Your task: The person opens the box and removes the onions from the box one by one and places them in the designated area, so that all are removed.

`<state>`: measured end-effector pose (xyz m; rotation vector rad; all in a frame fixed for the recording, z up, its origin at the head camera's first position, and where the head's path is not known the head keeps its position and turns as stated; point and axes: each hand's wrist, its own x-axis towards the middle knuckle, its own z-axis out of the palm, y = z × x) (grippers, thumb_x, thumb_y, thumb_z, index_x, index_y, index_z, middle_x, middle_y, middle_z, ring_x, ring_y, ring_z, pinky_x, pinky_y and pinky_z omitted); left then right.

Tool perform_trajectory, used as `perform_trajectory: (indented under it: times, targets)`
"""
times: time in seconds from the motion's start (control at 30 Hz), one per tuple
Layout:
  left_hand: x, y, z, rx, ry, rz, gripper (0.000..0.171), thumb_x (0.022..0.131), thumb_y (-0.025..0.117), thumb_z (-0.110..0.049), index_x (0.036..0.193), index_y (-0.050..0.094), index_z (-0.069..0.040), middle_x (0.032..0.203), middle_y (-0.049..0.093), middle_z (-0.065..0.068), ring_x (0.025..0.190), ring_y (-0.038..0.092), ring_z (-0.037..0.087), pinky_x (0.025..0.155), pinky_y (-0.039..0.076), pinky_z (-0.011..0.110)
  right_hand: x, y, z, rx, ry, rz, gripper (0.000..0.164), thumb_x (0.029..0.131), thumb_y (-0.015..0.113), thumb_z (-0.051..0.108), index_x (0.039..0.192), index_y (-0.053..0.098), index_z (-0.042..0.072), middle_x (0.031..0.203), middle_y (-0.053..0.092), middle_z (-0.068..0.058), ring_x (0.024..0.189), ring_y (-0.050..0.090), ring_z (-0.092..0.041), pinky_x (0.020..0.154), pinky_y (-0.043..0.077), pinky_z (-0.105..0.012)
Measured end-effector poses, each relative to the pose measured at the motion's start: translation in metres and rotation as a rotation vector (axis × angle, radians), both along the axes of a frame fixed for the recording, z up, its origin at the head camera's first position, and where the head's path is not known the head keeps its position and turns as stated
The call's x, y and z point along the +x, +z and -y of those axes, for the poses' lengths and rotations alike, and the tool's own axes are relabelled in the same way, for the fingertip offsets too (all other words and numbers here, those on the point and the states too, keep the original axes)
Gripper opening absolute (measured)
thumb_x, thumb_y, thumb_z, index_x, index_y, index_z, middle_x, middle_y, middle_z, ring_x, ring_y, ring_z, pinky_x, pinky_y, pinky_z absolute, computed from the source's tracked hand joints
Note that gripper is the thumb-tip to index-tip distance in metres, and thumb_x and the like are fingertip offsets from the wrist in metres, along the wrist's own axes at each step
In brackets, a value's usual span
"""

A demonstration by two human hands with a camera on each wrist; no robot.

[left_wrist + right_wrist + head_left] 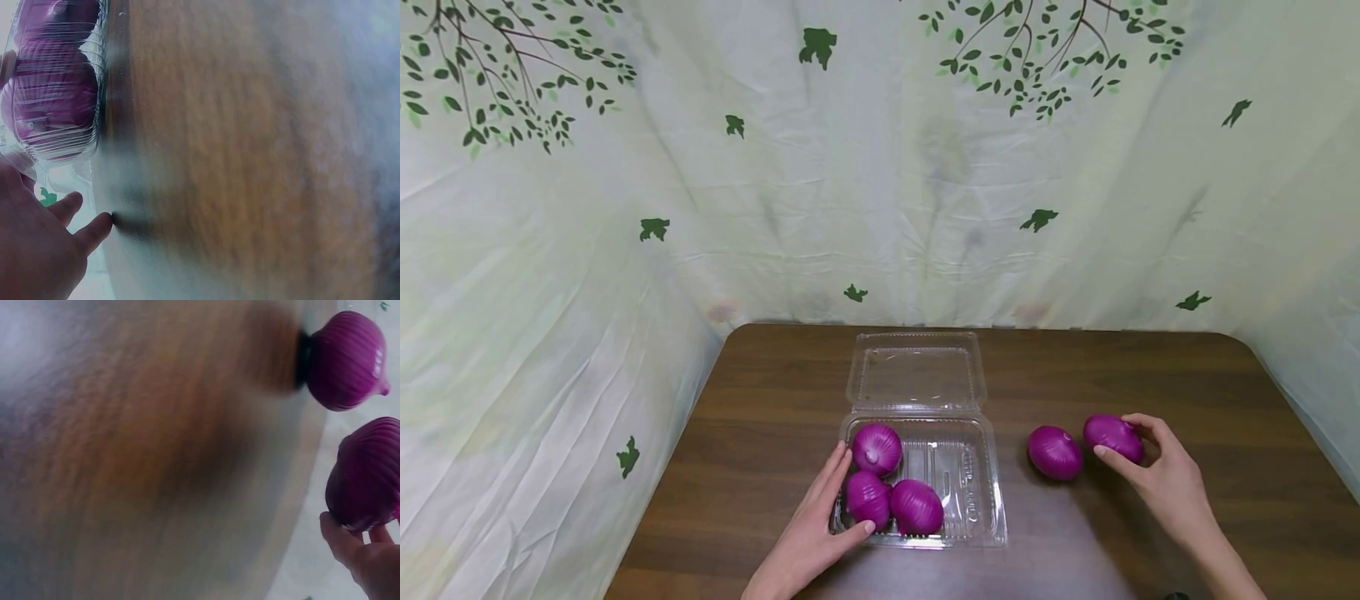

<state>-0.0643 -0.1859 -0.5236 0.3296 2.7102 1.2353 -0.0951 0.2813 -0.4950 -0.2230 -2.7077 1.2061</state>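
A clear plastic clamshell box [977, 525] lies opened on the table, holding three red onions, one of them the front right onion [917, 507]. My left hand [808, 529] rests along the box's left side, fingers straight and thumb at the front rim. In the left wrist view, fingertips of the left hand [37, 237] reach down by the tabletop beside the box wall [69, 147]. On the right, my right hand [1172, 475] pinches a red onion [1112, 437] between thumb and fingers. In the right wrist view this onion [369, 475] appears raised off the table. Another red onion [1056, 452] sits just left of it.
The box's transparent lid [917, 375] lies folded back toward the table's far edge. Beneath everything is a dark wood-grain table [760, 433] with rounded far corners. A pale curtain [880, 183] with leaf prints hangs behind it and at both sides.
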Motion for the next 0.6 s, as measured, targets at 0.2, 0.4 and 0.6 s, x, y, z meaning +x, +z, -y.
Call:
perform_trajectory:
  times: [0.2, 0.4, 0.6]
  targets:
    - [0.001, 0.000, 0.000, -0.004, 0.006, -0.002, 0.096, 0.081, 0.071, -0.059, 0.158, 0.020, -0.033, 0.162, 0.006, -0.021, 0.147, 0.013, 0.016, 0.109, 0.024, 0.063, -0.004, -0.009, -0.004, -0.004, 0.050, 0.060, 0.067, 0.085, 0.075, 0.044, 0.134, 0.048, 0.009, 0.132, 0.054, -0.025, 0.111, 0.054, -0.035, 0.071, 0.041, -0.022]
    - [0.001, -0.002, 0.000, 0.001, 0.000, -0.021, 0.096, 0.081, 0.072, -0.058, 0.158, 0.021, -0.031, 0.162, 0.008, -0.018, 0.147, 0.014, 0.018, 0.110, 0.024, 0.061, -0.007, -0.015, -0.007, 0.018, 0.079, 0.064, 0.067, 0.086, 0.075, 0.043, 0.134, 0.047, 0.004, 0.130, 0.054, -0.028, 0.113, 0.054, -0.039, 0.073, 0.042, -0.026]
    - [0.000, -0.003, 0.000, -0.004, 0.010, -0.005, 0.096, 0.081, 0.072, -0.059, 0.157, 0.021, -0.034, 0.162, 0.006, -0.021, 0.147, 0.014, 0.018, 0.109, 0.025, 0.063, -0.007, -0.016, -0.006, 0.029, 0.110, 0.088, 0.070, 0.085, 0.076, 0.043, 0.133, 0.046, 0.002, 0.130, 0.053, -0.029, 0.114, 0.053, -0.040, 0.080, 0.044, -0.045]
